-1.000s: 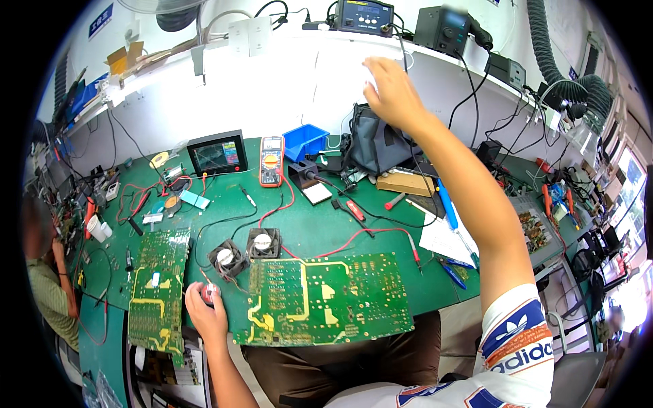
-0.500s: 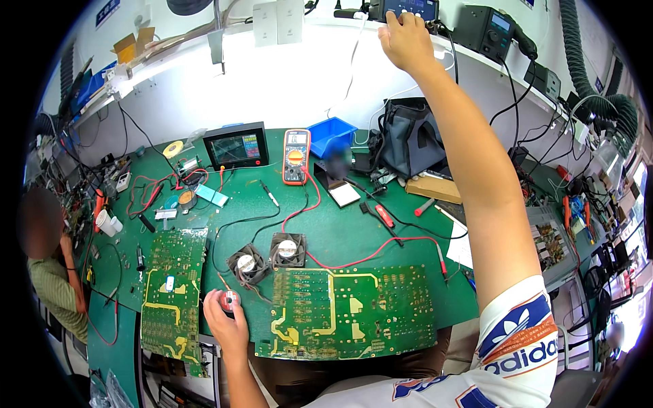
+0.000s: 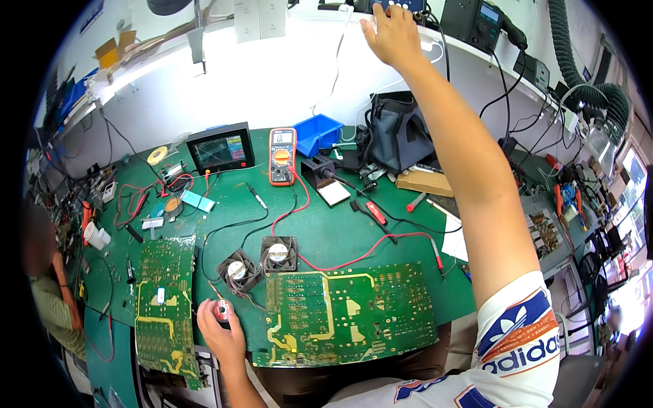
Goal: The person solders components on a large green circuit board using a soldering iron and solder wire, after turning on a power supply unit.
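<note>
My left hand (image 3: 224, 332) is closed around a small red spool (image 3: 221, 311) with a pale centre. A thin copper-coloured strand sticks up from it. Just right of that hand lies a large green circuit board (image 3: 377, 306) at the bench's front edge. A second, upright-lying board (image 3: 153, 279) is to its left. Two square cooling fans, one (image 3: 279, 253) straight and the other (image 3: 238, 270) turned, sit behind the hand. My right arm stretches up to the shelf. There my right hand (image 3: 394, 35), fingers extended, is at the front of a dark device (image 3: 411, 5) with a screen, partly cut off.
A multimeter (image 3: 282, 158) with red and black leads stands behind the fans, beside a small monitor (image 3: 221, 148). A blue bin (image 3: 318, 134), a grey bag (image 3: 398, 132) and a soldering iron stand (image 3: 323, 178) are at the back. A person (image 3: 58, 299) sits at far left.
The view has shifted slightly, so most things appear further left. My right hand stays at the shelf device with its fingers a little changed. My left hand still holds the spool.
</note>
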`<state>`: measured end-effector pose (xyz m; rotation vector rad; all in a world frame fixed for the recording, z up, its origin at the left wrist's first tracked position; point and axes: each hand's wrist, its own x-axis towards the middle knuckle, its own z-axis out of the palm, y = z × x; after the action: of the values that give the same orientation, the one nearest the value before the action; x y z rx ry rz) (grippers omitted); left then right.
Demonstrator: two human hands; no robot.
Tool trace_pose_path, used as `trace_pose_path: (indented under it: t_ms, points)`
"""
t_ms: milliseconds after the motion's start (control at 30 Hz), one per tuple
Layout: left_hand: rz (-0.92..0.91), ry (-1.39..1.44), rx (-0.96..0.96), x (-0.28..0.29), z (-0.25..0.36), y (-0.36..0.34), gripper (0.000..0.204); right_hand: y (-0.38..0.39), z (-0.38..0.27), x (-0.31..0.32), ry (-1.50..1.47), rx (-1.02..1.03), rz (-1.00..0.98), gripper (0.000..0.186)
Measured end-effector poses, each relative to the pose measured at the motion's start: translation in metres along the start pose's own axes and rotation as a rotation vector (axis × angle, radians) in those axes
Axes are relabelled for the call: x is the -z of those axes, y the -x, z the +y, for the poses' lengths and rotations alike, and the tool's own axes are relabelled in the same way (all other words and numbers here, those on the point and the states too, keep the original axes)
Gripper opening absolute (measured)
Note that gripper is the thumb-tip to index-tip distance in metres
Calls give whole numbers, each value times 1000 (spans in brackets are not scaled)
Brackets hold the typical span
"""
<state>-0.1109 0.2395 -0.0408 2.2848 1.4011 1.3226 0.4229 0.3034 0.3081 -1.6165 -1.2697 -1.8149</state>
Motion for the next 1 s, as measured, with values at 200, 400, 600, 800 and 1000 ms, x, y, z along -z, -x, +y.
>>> trace_pose_path:
  t_ms: [200,400,600,800,1000]
  points:
    - [-82,51,9,0,9,-3,33,-15,2,13,-34,-67,-91,45]
    - [-104,-24,-54,5,-1,-4,33,-5,2,31,-215,-42,-103,38]
    - [-53,-2,-118,-5,6,-4,29,59,-20,139,-528,158,-212,27]
    - [-36,-7,-90,2,1,1,23,153,-39,229,-858,8,-826,28]
    - [-30,15,-100,-3,4,0,19,221,-11,318,-980,-175,-1269,21]
